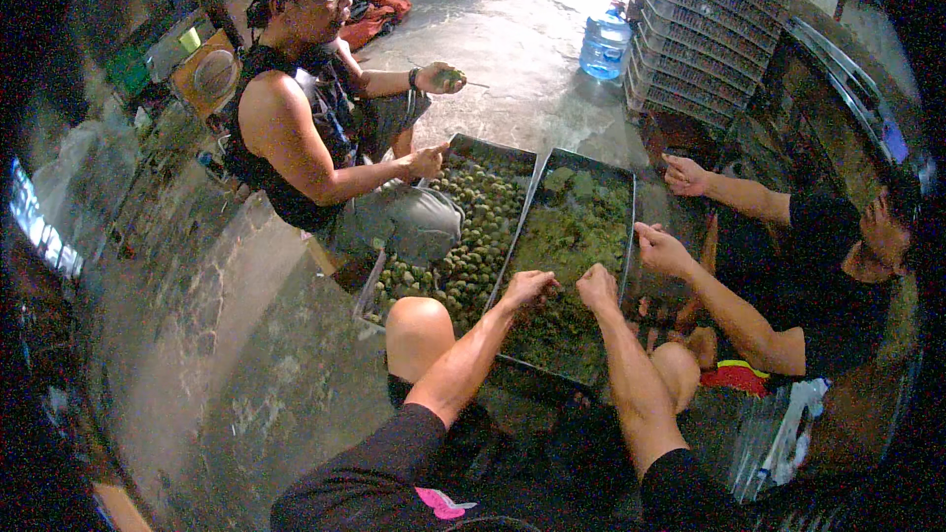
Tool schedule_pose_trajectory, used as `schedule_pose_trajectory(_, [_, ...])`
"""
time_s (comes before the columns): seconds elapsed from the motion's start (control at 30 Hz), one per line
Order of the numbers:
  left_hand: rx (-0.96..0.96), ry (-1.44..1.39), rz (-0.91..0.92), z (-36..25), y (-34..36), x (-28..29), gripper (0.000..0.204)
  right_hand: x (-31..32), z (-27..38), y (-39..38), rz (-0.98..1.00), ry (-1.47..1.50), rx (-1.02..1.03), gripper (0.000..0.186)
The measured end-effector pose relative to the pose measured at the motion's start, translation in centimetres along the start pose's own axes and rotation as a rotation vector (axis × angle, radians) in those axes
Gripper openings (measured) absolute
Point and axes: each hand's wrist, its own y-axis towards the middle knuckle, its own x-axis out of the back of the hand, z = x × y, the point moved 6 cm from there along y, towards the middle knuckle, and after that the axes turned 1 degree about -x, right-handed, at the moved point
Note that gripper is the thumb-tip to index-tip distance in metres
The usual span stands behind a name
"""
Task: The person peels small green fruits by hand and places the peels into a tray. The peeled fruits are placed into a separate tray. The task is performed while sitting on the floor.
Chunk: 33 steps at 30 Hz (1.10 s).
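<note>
My left hand (530, 290) is closed above the near half of a dark-rimmed tray (631, 227). Fingers pressed together, my right hand (597, 288) hovers close beside it, a small gap between the two. Whatever either hand pinches is too small or hidden to make out. Beneath them the tray holds a layer of green leafy bits (567, 246), with larger flat leaves at its far end. Against its left side stands a second tray (535, 172), filled with small round green-brown fruits or nuts (478, 227).
A person in a dark sleeveless top (286, 128) sits at the left, one hand by the second tray. Another person's hands (665, 246) are at the right edge of the leafy tray. Stacked crates (705, 30) and a blue water jug (605, 46) stand behind.
</note>
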Motion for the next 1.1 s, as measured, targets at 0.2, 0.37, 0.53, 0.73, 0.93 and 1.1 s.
schedule_pose_trajectory(0.2, [-0.081, -0.077, -0.153, 0.4, -0.3, 2.6, 0.045, -0.9, -0.4, -0.7, 0.046, -0.025, 0.034, 0.033])
schedule_pose_trajectory(0.37, [-0.050, 0.048, -0.147, -2.6, -2.4, 1.3, 0.047, 2.1, -0.9, -0.2, -0.105, -0.022, 0.008, 0.039])
schedule_pose_trajectory(0.53, [0.035, -0.389, 0.102, -2.6, -3.1, 0.3, 0.021, 1.4, 0.4, -2.0, 0.256, 1.186, -0.080, 0.015])
schedule_pose_trajectory(0.73, [-0.001, -0.561, 0.014, -4.6, -4.9, 0.9, 0.037, 3.9, 1.0, -4.0, 0.188, 1.528, -0.416, 0.023])
schedule_pose_trajectory(0.93, [0.029, -0.335, 0.018, -2.2, -3.2, 0.6, 0.037, 3.7, -0.4, -3.9, -0.008, 1.204, -0.366, 0.037])
schedule_pose_trajectory(1.1, [-0.033, -0.496, 0.133, -3.3, -3.6, -1.3, 0.032, 4.4, 1.0, -4.3, 0.104, 1.302, -0.255, 0.018])
